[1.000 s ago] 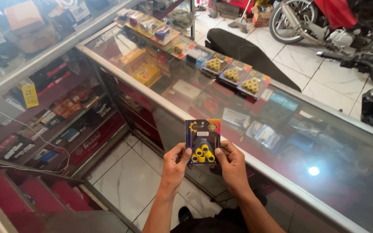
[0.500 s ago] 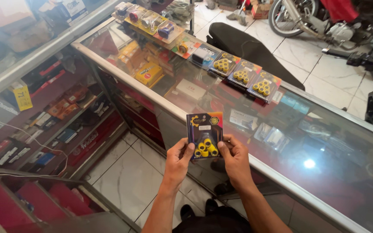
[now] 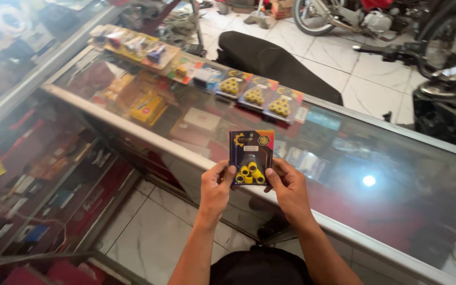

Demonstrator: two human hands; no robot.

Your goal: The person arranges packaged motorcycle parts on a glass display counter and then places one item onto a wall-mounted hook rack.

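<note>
Blister pack (image 3: pixel 251 157), yellow rollers (image 3: pixel 250 174) inside, both hands

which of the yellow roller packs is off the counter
The pack held upright between the left hand and right hand; the other three lie flat on the glass counter.

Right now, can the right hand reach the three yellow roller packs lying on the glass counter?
Probably yes. The roller packs lie on top of the glass counter, uncovered, with open glass between them and the right hand. But both hands, the left hand too, hold a pack, so it must let go first.
</note>
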